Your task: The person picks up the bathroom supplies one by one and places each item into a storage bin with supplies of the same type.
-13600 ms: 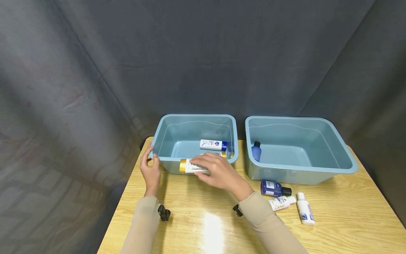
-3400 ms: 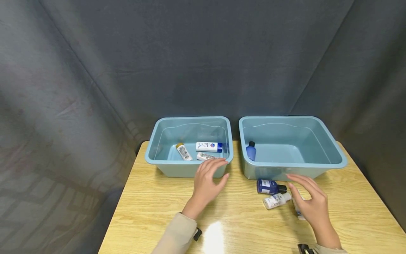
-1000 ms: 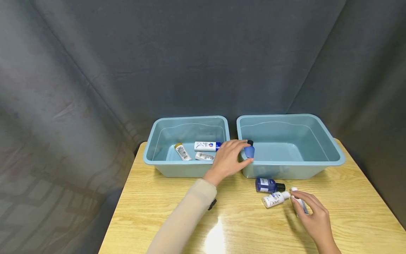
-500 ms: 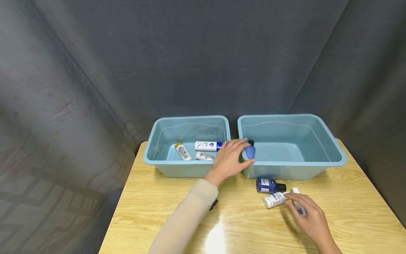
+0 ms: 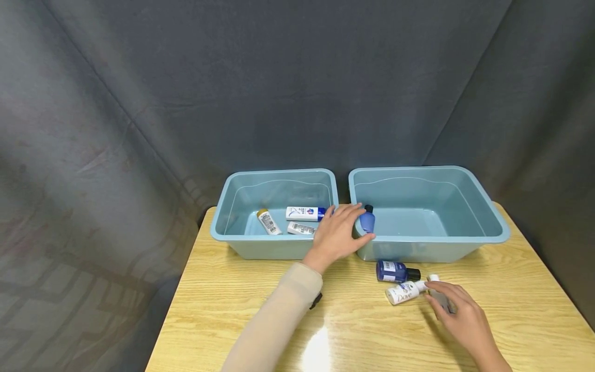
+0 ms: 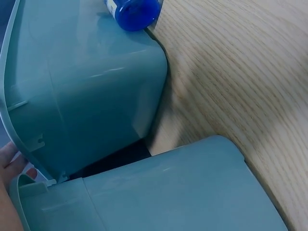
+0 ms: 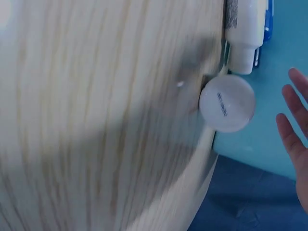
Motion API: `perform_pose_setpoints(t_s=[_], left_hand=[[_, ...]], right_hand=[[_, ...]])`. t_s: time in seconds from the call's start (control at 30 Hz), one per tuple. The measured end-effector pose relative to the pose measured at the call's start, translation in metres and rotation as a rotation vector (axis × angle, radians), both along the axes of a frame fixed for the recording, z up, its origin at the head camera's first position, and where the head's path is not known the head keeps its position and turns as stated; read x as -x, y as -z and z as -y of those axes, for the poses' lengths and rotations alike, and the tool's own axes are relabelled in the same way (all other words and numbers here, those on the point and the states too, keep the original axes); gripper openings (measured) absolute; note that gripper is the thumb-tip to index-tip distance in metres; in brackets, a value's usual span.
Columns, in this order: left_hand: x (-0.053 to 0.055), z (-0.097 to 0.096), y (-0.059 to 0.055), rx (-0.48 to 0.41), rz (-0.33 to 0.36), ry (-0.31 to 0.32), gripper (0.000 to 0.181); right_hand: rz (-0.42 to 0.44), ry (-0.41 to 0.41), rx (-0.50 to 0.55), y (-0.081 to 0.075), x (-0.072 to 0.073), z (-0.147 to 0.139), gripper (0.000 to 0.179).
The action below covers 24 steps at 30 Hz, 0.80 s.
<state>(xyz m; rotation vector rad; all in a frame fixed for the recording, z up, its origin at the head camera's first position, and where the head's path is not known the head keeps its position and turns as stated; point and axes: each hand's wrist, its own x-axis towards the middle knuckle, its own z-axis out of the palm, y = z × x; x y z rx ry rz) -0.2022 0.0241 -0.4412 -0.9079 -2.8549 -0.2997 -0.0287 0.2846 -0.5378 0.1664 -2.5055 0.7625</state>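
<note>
My left hand [image 5: 335, 235] rests on the near left corner of the right bin [image 5: 437, 239]. Its extended fingers lie over the left rim and the thumb is at the front rim. Just inside that corner leans a blue bottle [image 5: 367, 222] with a black cap. Above a white bottle [image 5: 434, 295] on the table, my right hand [image 5: 462, 312] hovers with parted fingers that hold nothing. Its fingertips are close to the cap of a white Dove bottle [image 5: 402, 293]. In the right wrist view, spread fingers [image 7: 291, 132] stand apart from the white bottle's round base [image 7: 227, 103].
A dark blue bottle [image 5: 395, 272] lies beside the Dove bottle, in front of the right bin. The left bin [image 5: 274, 247] holds a gold-capped tube [image 5: 268, 222], a white tube with a blue cap [image 5: 302, 214] and another white tube [image 5: 299, 228]. A dark curtain [image 5: 297, 93] hangs behind.
A gold-capped tube, earlier in my right hand, now lies in the left bin. My left hand moved from the left bin to the right bin's corner. My right hand has just drawn slightly off the Dove bottle's cap.
</note>
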Motion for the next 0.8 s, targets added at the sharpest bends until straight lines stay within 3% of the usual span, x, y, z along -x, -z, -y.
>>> perform_pose_setpoints(t_s=[0.3, 0.8], left_hand=[[-0.001, -0.002, 0.002, 0.010, 0.010, -0.036, 0.076], [-0.002, -0.003, 0.005, 0.037, -0.022, -0.041, 0.077]], right_hand=[[0.148, 0.090, 0.027, 0.002, -0.001, -0.013, 0.032], [0.358, 0.161, 0.066, 0.010, 0.002, -0.022, 0.038]])
